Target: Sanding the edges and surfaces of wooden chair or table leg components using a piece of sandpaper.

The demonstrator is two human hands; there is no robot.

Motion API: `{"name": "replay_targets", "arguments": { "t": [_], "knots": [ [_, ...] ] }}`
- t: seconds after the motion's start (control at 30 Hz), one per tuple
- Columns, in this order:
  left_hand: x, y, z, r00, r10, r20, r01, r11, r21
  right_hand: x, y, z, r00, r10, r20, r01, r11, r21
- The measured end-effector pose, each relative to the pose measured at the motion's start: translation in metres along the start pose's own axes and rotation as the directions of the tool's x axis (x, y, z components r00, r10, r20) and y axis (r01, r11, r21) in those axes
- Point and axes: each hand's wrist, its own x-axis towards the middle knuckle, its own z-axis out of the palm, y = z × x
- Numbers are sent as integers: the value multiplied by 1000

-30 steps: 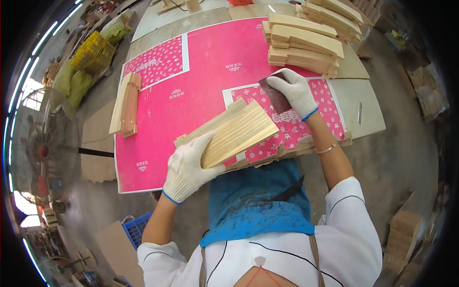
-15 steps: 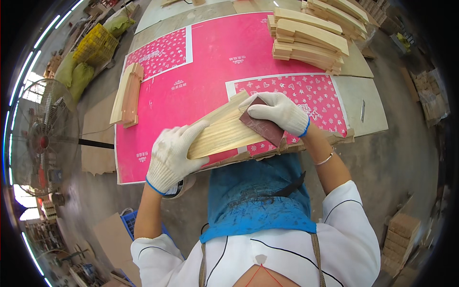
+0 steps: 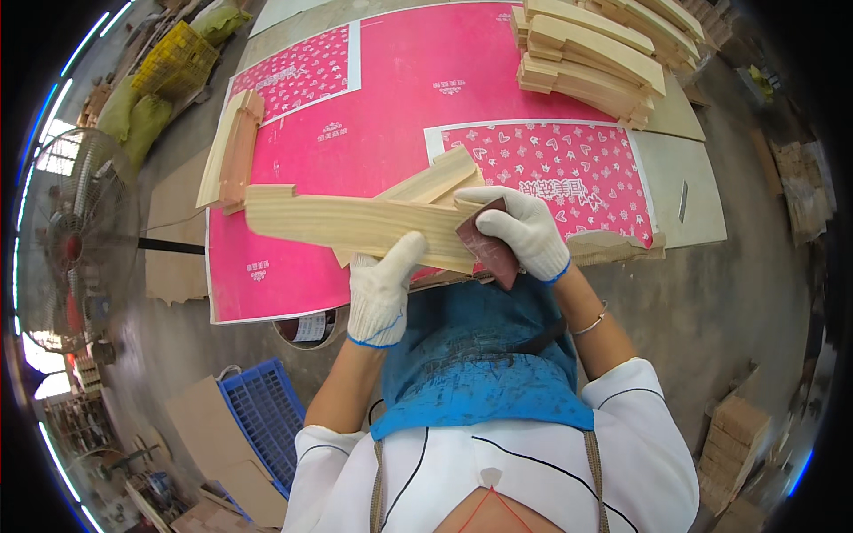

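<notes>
My left hand (image 3: 380,293), in a white knit glove, grips a pale shaped wooden board (image 3: 329,218) at its near edge, thumb on top and fingers hidden underneath. The board lies level across the front of the table, its notched end pointing left. Beneath it, a second wooden board (image 3: 435,180) slants up to the right. My right hand (image 3: 526,233), gloved too, is closed on a folded dark red sheet of sandpaper (image 3: 489,244) at the upper board's right end. Whether its hidden fingers also hold that board, I cannot tell.
Several curved wooden pieces (image 3: 591,67) are stacked at the far right of the pink-covered table (image 3: 391,98). A few more stand at its left edge (image 3: 229,155). A fan (image 3: 71,240) stands left, and a blue crate (image 3: 259,413) sits on the floor lower left.
The upper board now lies across the slanted one, its notched end out to the left. My left hand has moved right and nearer me along it. The right hand keeps the sandpaper.
</notes>
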Motion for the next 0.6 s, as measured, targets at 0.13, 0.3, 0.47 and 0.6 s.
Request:
{"name": "replay_targets", "arguments": {
  "t": [0.13,0.3,0.47,0.6],
  "knots": [
    [2,17,-21,987,46,154,-125,819,560,-4,6,-21,994,86,60,-80,993,-91],
    [7,14,-26,880,131,456,-461,468,754,11,29,-40,972,99,-214,-122,988,-98],
    [0,-9,-22,786,188,589,-616,156,772,17,14,-38,977,22,-212,-95,936,-340],
    [1,-12,-27,789,123,601,-611,56,790,22,6,-16,990,-61,-126,-21,823,-567]
  ]
}}
